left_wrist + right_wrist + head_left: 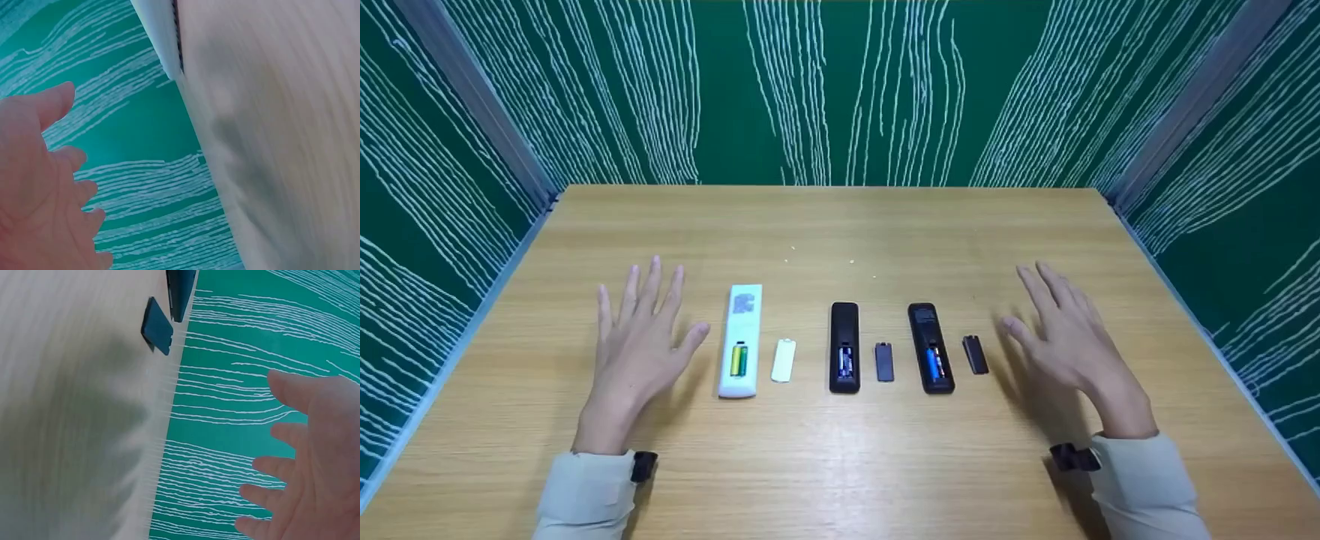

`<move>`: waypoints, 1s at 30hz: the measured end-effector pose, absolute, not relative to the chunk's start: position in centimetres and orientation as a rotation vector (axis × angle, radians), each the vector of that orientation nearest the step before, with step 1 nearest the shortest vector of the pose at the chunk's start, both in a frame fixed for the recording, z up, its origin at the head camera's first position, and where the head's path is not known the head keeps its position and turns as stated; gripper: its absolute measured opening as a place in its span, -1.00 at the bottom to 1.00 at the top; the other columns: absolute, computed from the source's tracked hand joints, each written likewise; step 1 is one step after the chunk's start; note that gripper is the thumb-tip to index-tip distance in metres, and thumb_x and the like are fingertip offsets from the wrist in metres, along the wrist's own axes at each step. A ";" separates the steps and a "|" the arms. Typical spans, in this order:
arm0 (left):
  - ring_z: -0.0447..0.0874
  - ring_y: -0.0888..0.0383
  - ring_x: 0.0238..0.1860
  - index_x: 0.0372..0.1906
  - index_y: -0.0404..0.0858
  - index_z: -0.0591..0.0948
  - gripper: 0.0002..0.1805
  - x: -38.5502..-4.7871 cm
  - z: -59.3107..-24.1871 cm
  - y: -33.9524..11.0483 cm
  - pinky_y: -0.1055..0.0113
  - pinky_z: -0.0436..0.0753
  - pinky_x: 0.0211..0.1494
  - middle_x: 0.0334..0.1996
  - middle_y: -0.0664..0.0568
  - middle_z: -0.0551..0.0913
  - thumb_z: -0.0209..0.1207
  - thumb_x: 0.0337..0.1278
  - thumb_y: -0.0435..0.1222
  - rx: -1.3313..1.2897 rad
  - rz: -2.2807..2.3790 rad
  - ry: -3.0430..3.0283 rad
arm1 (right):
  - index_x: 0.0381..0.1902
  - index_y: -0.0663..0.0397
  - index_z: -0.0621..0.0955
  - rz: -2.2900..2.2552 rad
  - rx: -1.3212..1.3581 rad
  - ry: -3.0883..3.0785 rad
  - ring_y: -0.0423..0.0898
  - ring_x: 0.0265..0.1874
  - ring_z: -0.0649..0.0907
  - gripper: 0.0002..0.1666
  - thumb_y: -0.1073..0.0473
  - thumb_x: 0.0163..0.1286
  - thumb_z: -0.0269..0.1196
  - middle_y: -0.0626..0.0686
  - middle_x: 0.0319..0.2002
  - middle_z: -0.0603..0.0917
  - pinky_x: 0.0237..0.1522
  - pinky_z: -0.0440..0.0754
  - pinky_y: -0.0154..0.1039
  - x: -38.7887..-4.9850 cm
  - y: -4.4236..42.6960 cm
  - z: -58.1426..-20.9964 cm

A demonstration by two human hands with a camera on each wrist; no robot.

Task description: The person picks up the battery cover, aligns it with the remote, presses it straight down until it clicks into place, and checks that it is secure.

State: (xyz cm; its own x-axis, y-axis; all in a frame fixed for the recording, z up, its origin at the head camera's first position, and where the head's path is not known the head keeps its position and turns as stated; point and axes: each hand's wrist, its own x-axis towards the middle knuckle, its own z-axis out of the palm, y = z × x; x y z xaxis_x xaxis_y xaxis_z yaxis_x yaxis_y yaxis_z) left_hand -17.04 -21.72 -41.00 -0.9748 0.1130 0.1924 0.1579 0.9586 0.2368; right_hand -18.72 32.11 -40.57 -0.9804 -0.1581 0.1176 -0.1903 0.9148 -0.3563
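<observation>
Three remote controls lie back side up in a row with their battery compartments uncovered. The white remote (745,322) holds a yellow-green and a green battery (739,360); its white cover (784,361) lies at its right. In the middle is a black remote (844,322) with dark blue batteries, its cover (884,362) beside it. A second black remote (927,326), slightly tilted, holds blue batteries; its cover (975,355) is to the right. My left hand (641,345), fingers spread, hovers left of the white remote. To the right of the last cover, my right hand (1069,330) holds nothing.
The wooden table (840,465) is bounded by green walls (877,90) with white wavy lines at the back and sides. Small white crumbs (851,262) lie behind the remotes. Dark wrist-camera pieces (643,466) are on both cuffs.
</observation>
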 end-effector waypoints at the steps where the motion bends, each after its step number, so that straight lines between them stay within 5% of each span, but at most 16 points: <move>1: -0.45 -0.21 0.72 0.76 -0.09 -0.07 -0.06 -17.1 -40.9 -21.4 -0.26 -0.60 0.62 0.75 -0.12 -0.28 0.03 0.56 0.17 -0.212 -0.383 -2.933 | 0.77 -0.09 -0.05 0.574 0.268 -2.996 0.47 0.63 -0.06 0.01 -0.35 0.63 0.06 0.31 0.71 -0.12 0.52 -0.15 0.58 -18.7 32.1 -40.4; 10: -0.30 -0.17 0.73 0.76 -0.05 -0.05 -0.03 -17.9 -40.4 -18.1 -0.26 -0.30 0.70 0.75 -0.08 -0.25 0.15 0.51 0.13 -0.323 -0.457 -2.930 | 0.77 -0.19 -0.01 0.697 0.290 -3.061 0.47 0.63 -0.01 -0.01 -0.37 0.61 0.07 0.28 0.72 -0.08 0.41 0.03 0.67 -19.2 31.6 -39.3; 17: -0.13 -0.14 0.72 0.75 0.01 0.05 -0.06 -18.2 -40.3 -14.6 -0.18 -0.13 0.72 0.75 -0.05 -0.14 0.19 0.48 0.16 -0.415 -0.539 -2.903 | 0.74 -0.10 0.12 0.731 0.320 -3.093 0.47 0.59 0.12 -0.08 -0.33 0.63 0.08 0.32 0.68 0.05 0.43 0.11 0.61 -19.8 31.2 -38.8; 30: -0.01 -0.08 0.70 0.74 0.11 0.04 -0.10 -17.7 -40.4 -7.0 -0.18 0.18 0.64 0.74 0.07 -0.08 0.17 0.49 0.14 -0.575 -0.740 -2.915 | 0.67 -0.07 0.29 0.861 0.319 -3.185 0.36 0.38 0.48 -0.16 -0.30 0.62 0.13 0.31 0.59 0.26 0.22 0.59 0.38 -20.7 31.4 -38.0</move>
State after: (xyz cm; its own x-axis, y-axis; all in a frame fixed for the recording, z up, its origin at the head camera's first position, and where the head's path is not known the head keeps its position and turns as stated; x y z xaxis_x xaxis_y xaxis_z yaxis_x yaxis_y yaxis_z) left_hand -17.69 -7.00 -40.41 -0.9265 0.3379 0.1659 0.3761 0.8130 0.4445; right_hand -20.68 31.38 -38.00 -0.9666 -0.2285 -0.1160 -0.1390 0.8478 -0.5118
